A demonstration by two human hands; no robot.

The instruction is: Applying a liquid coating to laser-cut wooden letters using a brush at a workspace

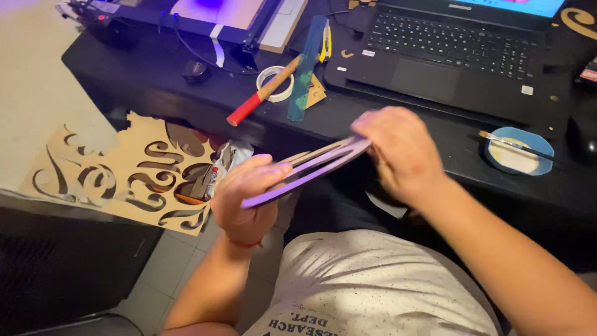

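Observation:
Both hands hold a thin, curved cut-out piece of wood [311, 167] edge-on above my lap, in front of the black desk [155, 87]. My left hand [245, 199] grips its lower left end from beneath. My right hand [401, 152] closes over its upper right end, blurred with motion. The piece looks purple-tinted and has long slots through it.
A cut-out wooden sheet [118, 171] with swirl-shaped holes leans at the left. On the desk lie a red-tipped wooden stick [261, 93], a tape roll [277, 84], a teal strip [305, 71], a laptop [448, 56] and a blue dish [519, 152] with a brush.

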